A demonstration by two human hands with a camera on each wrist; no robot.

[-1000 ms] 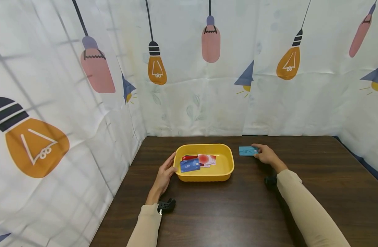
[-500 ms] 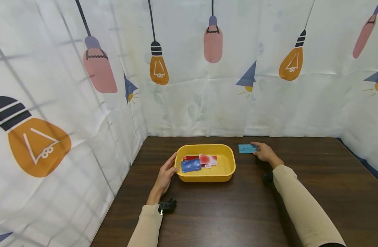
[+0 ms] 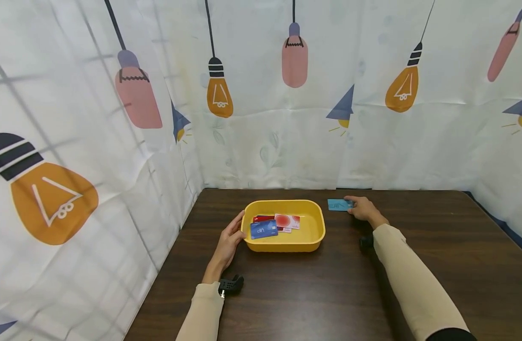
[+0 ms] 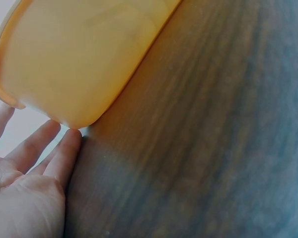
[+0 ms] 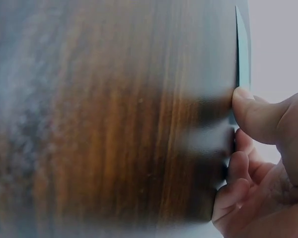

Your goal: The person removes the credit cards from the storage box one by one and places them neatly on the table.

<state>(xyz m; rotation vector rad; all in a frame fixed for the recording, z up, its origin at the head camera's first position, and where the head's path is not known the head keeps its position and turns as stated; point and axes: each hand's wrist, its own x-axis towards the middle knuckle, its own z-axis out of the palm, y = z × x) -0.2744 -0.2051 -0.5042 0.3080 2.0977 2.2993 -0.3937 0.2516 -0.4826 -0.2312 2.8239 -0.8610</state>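
Teal card [image 3: 340,204] flat on the dark table [image 3: 312,293], just right of the yellow tray [image 3: 314,234]; thin, stiff, light, probably slick, so best pinched at an edge. Right hand [image 3: 360,209] at its right end, thumb [image 5: 253,116] on the card edge, other fingers curled beneath, apparently pinching it. Left hand [image 3: 227,242] with fingers straight against the tray's left wall. Blue, red and white cards [image 3: 274,224] inside the tray

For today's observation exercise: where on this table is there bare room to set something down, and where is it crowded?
Bare wood lies in front of the yellow tray, between the two sleeves, and across the table beyond the right hand. It is crowded around the tray, with the left hand and teal card alongside.
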